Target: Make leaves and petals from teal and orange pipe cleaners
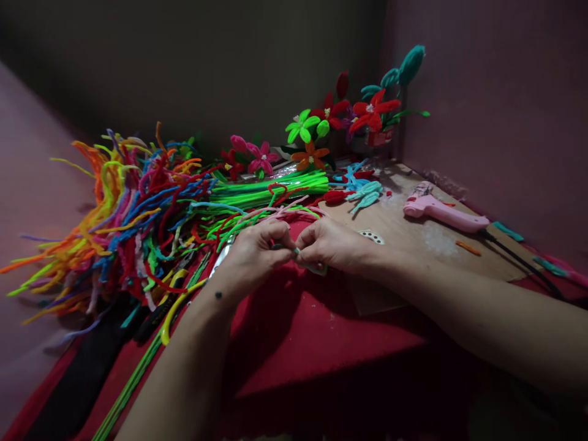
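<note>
Left forearm [184, 361]; left hand [257, 248], right hand [333, 245]: fingertips pinched closed on green piece [297, 250]; best gripped lightly, evenly.

The table's covering [316, 324] looks like smooth red cloth, mostly matt. Left of it, the loose stems [138, 202] are fuzzy and matt, like chenille, in many colours; the green bundle [275, 188] beyond the covering is fuzzy too, with glossy clear plastic film [289, 168] showing along it. The flowers [301, 125] behind the covering have the same soft, velvety finish. To its right, the board [404, 245] looks like matt brown card or wood, with whitish, rough-looking patches. On that board, the glue gun [445, 211] has a smooth pink plastic body with a slight sheen.
</note>
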A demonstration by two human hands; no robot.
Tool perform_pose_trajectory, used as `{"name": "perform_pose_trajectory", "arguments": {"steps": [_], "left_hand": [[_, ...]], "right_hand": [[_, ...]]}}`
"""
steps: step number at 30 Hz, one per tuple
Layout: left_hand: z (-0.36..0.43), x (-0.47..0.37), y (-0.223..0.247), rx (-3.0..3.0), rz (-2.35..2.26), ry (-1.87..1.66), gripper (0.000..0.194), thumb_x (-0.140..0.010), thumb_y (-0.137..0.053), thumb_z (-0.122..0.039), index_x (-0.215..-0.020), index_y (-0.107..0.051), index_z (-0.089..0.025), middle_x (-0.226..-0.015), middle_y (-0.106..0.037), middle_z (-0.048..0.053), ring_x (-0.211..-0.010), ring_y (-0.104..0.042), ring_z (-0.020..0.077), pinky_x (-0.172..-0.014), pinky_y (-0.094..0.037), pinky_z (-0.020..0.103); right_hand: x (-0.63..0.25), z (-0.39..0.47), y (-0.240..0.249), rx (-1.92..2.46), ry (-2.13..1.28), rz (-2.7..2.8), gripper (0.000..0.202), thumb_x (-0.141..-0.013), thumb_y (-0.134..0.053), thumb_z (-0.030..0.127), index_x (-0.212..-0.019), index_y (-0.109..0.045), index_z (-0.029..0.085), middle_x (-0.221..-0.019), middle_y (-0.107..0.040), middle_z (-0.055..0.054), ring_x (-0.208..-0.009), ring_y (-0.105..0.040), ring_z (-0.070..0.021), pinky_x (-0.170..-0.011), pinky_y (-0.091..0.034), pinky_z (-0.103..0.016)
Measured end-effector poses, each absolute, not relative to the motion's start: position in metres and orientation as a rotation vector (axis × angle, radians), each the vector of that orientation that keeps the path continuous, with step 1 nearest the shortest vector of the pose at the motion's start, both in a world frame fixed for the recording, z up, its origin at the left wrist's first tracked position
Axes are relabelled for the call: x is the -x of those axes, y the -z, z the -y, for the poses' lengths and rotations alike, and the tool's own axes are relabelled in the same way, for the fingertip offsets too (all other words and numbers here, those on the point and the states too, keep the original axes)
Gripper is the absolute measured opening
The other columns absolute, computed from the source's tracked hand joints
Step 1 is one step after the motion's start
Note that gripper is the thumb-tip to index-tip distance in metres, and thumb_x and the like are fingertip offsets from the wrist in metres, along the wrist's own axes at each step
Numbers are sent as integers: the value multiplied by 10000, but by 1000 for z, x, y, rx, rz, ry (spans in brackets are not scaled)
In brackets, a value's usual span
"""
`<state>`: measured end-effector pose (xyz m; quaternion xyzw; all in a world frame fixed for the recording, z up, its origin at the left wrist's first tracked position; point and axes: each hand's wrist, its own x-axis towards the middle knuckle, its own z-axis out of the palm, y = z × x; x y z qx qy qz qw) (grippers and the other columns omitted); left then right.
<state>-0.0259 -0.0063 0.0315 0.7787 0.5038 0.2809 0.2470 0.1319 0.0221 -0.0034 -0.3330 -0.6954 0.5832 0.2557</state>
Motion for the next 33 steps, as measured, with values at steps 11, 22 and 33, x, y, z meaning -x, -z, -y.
{"name": "perform_pose_trajectory", "arguments": {"steps": [11, 22, 33], "left_hand": [[4, 30, -34, -2072, -1336, -746, 51, -676, -638, -187, -651, -626, -144, -666, -583, -1, -646, -516, 117, -622, -398, 232], [4, 34, -24, -3228, -1168, -536, 177, -844, -448, -155, -817, -622, -179, -887, -628, 65, -849, -548, 181, -726, -417, 286], [2, 36, -23, -3311, -1163, -614, 168, -852, -449, -176, -802, -610, -186, -873, -647, 53, -821, -566, 168, -700, -418, 281]], "right_hand": [[-133, -26, 4, 842, -1702, 1794, 140, -641, -553, 107, -505, -537, 137, -390, -480, 30, -342, -400, -70, -381, -307, -219], [-134, -25, 0, 913, -1748, 1622, 158, -604, -523, 35, -476, -522, 128, -361, -440, 36, -331, -366, -64, -357, -267, -215], [-136, -28, 4, 831, -1696, 1706, 146, -614, -548, 77, -483, -514, 132, -388, -468, 31, -352, -391, -64, -368, -290, -208]]}}
